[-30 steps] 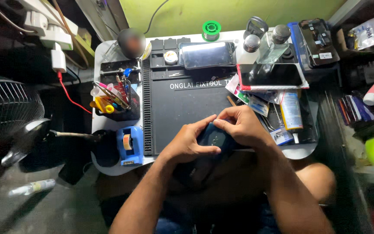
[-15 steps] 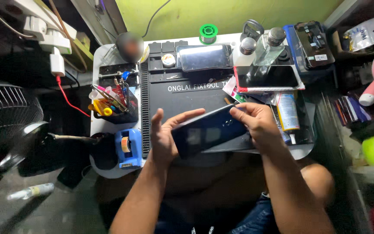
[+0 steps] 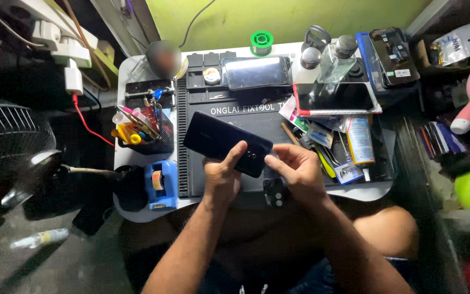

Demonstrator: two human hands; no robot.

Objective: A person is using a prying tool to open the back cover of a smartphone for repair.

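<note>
The left hand (image 3: 221, 179) has its grip closed on one end of a dark phone (image 3: 227, 142), thumb laid across the glossy back and the other fingers hidden underneath. It carries the phone flat and tilted, just above the dark work mat (image 3: 235, 117), probably so that the back catches the light and can be looked over. The right hand (image 3: 297, 173) sits just beside the phone's lower corner, fingers loosely curled and half open; it seems to hold nothing, though something small between the fingertips could not be ruled out. Right below the two hands, at the near edge of the bench (image 3: 365, 191), lies a small dark piece with round openings (image 3: 274, 192), within easy reach.

Further out, everything is ranged round the mat so the middle stays free for the work. To the left stands a mesh cup of tools and pens (image 3: 142, 130), and nearer the person a blue tape dispenser (image 3: 161, 184). At the far end of the mat lies a second phone (image 3: 257, 72), face up, and to its right a third phone (image 3: 335, 96) rests on a stack of papers. Behind those stand a clear bottle (image 3: 337, 60) and a green spool (image 3: 261, 40) against the green wall. A tube (image 3: 359, 140) lies among loose packets on the right.
</note>
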